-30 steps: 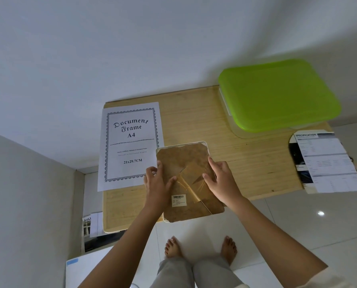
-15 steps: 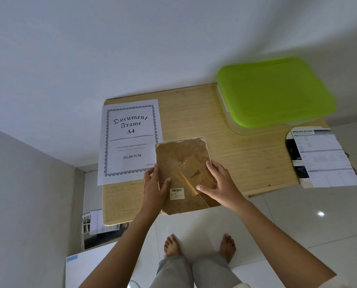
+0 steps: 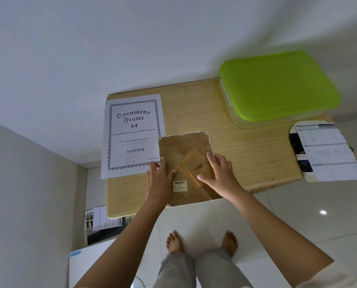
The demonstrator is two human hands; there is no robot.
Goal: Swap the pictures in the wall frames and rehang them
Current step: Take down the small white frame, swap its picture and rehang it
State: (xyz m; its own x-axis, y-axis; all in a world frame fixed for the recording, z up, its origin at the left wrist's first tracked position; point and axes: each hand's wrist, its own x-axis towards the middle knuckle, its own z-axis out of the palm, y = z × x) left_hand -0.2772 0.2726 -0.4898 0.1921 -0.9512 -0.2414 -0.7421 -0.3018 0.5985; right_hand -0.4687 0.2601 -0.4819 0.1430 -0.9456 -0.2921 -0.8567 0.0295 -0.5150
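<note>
Since a second ago the right hand (image 3: 221, 175) has slid from the middle of the frame's back toward its right edge, and its thumb has opened wide.

Nearest, two bare feet (image 3: 174, 242) are standing on the pale tiled floor (image 3: 287, 221), with grey trousers (image 3: 194, 271) above them. Both forearms are reaching forward to the picture frame (image 3: 183, 146), which is lying face down with its brown back upward. Its near end is hanging over the near edge of the wooden table (image 3: 246, 159).

The left hand (image 3: 160, 179) is resting flat at the frame's left edge. Its fingers are lying fairly straight and close together, pointing far, and its thumb is pressing on the back board.

The right hand is spreading. Its thumb is stretching left onto the folding stand (image 3: 191, 167), and its index finger is lying along the right edge. The other fingers are bending at that edge; whether they are hooking it I cannot tell. A barcode label (image 3: 180, 186) is sitting between the two hands.

Just left of the frame, a white sheet (image 3: 134, 134) printed "Document Frame A4" is lying on the table, and the frame's far left corner is overlapping it.

Farther right, a clear box (image 3: 237, 121) with a green lid (image 3: 277, 86) is standing against the wall (image 3: 131, 38). Near it, a specification sheet (image 3: 327, 152) is hanging over the table's right end.
</note>
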